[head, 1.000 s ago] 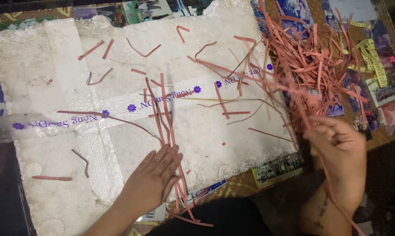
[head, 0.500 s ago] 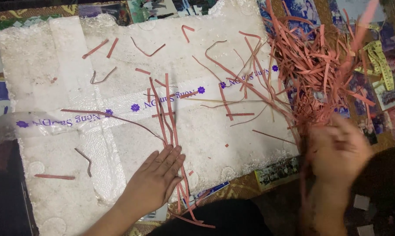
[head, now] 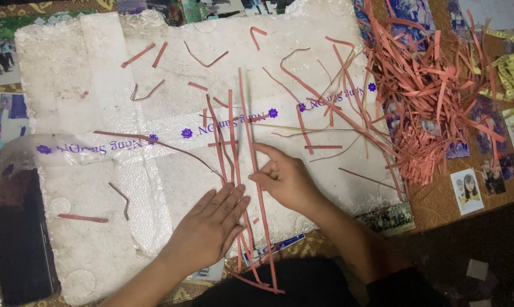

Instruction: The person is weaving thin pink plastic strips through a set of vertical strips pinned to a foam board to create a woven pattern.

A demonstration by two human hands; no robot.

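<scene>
Your left hand (head: 211, 227) lies flat and open on the foam board (head: 98, 227); your right hand (head: 282, 179) pinches a long red strip (head: 251, 142).

Lying flat on the white foam board (head: 154, 187): left hand (head: 211, 227), pressing down long thin red paper strips (head: 234, 148). Just right of it, right hand (head: 285, 179) touching one strip. Farther right, past the board's edge, a heaped pile of red paper strips (head: 427, 96); beyond that, a yellow measuring tape (head: 510, 79).
</scene>
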